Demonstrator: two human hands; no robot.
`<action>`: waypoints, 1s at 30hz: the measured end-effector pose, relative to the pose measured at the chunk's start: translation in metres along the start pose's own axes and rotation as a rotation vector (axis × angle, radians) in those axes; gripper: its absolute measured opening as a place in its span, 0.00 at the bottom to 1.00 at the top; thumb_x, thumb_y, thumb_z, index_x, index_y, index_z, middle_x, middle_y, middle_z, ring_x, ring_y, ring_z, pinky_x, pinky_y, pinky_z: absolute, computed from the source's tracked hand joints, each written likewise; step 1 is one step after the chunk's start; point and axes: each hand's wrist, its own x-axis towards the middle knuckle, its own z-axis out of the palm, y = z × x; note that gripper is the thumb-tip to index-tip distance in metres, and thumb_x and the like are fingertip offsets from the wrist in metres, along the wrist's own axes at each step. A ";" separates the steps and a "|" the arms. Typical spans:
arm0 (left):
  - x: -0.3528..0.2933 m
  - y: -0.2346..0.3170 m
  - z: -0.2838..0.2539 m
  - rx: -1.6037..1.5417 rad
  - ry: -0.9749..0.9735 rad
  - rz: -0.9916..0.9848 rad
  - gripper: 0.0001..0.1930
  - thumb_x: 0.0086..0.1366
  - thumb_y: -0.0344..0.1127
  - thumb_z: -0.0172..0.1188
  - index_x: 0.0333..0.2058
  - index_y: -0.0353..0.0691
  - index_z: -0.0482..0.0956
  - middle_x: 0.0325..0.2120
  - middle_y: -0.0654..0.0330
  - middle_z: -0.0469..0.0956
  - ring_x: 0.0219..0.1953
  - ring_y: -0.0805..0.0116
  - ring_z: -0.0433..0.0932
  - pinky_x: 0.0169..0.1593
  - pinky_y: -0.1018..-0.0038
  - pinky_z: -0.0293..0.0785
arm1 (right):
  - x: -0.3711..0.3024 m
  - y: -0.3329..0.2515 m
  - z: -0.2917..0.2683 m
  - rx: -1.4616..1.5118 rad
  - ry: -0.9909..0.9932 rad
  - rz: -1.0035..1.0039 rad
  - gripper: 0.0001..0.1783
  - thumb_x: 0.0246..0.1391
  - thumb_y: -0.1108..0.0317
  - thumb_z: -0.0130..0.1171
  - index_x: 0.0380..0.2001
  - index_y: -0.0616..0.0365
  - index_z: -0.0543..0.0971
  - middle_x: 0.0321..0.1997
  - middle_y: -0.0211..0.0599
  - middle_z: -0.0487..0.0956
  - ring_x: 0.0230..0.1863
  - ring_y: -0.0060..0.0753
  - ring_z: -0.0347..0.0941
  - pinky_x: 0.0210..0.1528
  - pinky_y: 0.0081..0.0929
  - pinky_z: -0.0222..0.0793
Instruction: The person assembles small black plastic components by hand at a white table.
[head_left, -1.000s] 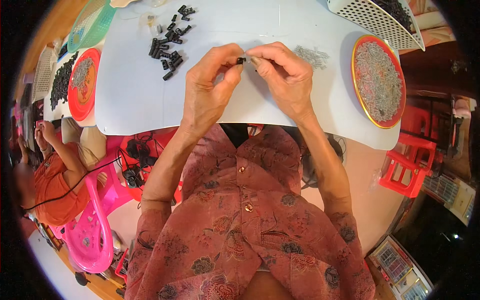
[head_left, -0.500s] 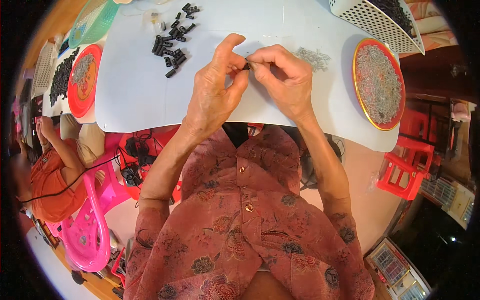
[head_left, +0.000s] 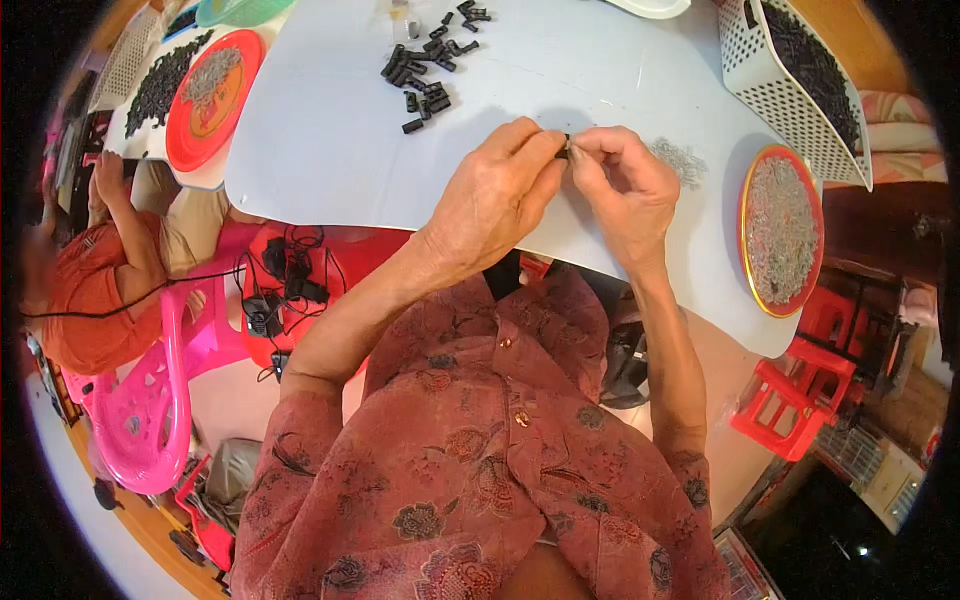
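Observation:
Over the near part of the white table, my two hands meet at a small black plastic piece. My left hand is closed round it, its fingers hiding most of the piece. My right hand pinches at its end with thumb and forefinger; whether a tiny metal part is between those fingertips I cannot make out. A loose group of similar black pieces lies beyond my left hand. Just right of my right hand is a small scatter of thin silvery metal parts.
At the right, a red gold-rimmed plate holds many silvery parts. Behind it stands a white perforated basket of black pieces. A person in orange sits at the left, near another red plate and a pink chair.
The head view has turned, so the table's things sit farther right in it. My left forefinger, raised before, has come down round the black piece. Both hands stay together.

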 end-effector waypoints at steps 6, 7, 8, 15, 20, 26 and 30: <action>-0.007 -0.001 -0.009 -0.254 0.095 -0.178 0.08 0.60 0.25 0.56 0.38 0.32 0.73 0.25 0.53 0.72 0.25 0.62 0.72 0.31 0.70 0.69 | 0.022 -0.015 0.011 -0.040 -0.076 0.050 0.03 0.51 0.76 0.60 0.30 0.63 0.79 0.25 0.26 0.77 0.26 0.15 0.68 0.31 0.15 0.66; -0.008 -0.001 -0.012 -0.256 0.102 -0.176 0.08 0.60 0.25 0.56 0.38 0.32 0.73 0.25 0.53 0.72 0.25 0.62 0.72 0.31 0.70 0.69 | 0.030 -0.016 0.013 -0.044 -0.081 0.046 0.03 0.51 0.76 0.60 0.30 0.63 0.79 0.25 0.26 0.77 0.26 0.15 0.68 0.31 0.15 0.66; -0.012 0.000 -0.016 -0.407 0.085 -0.325 0.07 0.61 0.26 0.55 0.38 0.31 0.73 0.24 0.56 0.73 0.26 0.67 0.71 0.31 0.73 0.68 | 0.040 -0.016 0.017 -0.078 -0.136 0.013 0.03 0.51 0.74 0.60 0.30 0.63 0.79 0.24 0.26 0.77 0.26 0.15 0.67 0.31 0.16 0.66; -0.022 -0.001 -0.031 -0.809 0.211 -0.552 0.09 0.65 0.33 0.50 0.36 0.32 0.74 0.30 0.61 0.78 0.31 0.77 0.71 0.41 0.78 0.69 | 0.083 0.002 0.059 -0.246 -0.419 -0.249 0.06 0.49 0.73 0.57 0.32 0.60 0.79 0.32 0.38 0.77 0.27 0.34 0.74 0.31 0.27 0.71; -0.023 -0.012 -0.036 -0.829 0.242 -0.571 0.11 0.67 0.32 0.47 0.39 0.31 0.74 0.34 0.59 0.78 0.34 0.73 0.72 0.45 0.74 0.68 | 0.095 0.011 0.070 -0.342 -0.561 -0.402 0.08 0.47 0.72 0.55 0.33 0.60 0.79 0.33 0.38 0.75 0.29 0.41 0.73 0.32 0.33 0.71; -0.024 -0.017 -0.037 -0.796 0.181 -0.569 0.11 0.66 0.32 0.48 0.38 0.30 0.76 0.35 0.60 0.77 0.37 0.73 0.73 0.46 0.75 0.68 | 0.094 0.007 0.062 -0.322 -0.539 -0.225 0.09 0.47 0.71 0.57 0.34 0.59 0.79 0.33 0.36 0.75 0.28 0.37 0.72 0.32 0.31 0.71; -0.025 -0.008 -0.039 -0.719 0.147 -0.511 0.11 0.65 0.32 0.49 0.38 0.31 0.76 0.34 0.61 0.77 0.37 0.74 0.73 0.46 0.76 0.68 | 0.102 0.008 0.075 -0.334 -0.652 -0.485 0.10 0.47 0.72 0.59 0.36 0.56 0.80 0.36 0.34 0.76 0.30 0.27 0.73 0.32 0.24 0.70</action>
